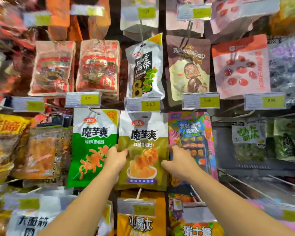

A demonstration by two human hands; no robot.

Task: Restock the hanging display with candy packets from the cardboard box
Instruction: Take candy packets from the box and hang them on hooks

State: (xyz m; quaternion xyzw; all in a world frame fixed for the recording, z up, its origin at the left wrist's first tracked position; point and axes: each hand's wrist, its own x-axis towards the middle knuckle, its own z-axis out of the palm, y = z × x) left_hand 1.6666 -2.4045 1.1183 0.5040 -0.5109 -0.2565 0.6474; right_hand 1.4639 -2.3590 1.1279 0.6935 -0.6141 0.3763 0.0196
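An olive-and-white snack packet [142, 133] hangs in the middle of the display, below the 3.90 price tag [142, 104]. My left hand [115, 159] grips its left edge, thumb on the front. My right hand [179, 160] holds its right edge, fingers curled behind it. A green-and-white packet [92, 147] of the same brand hangs right beside it on the left. A pink and blue candy packet [192, 130] hangs to the right, partly behind my right hand. The cardboard box is out of view.
Rows of packets fill the hooks above, below and to the left, each with a yellow price tag. Bare metal hooks [255, 183] and a grey back panel [225, 147] show at the lower right. An orange packet [141, 223] hangs directly below.
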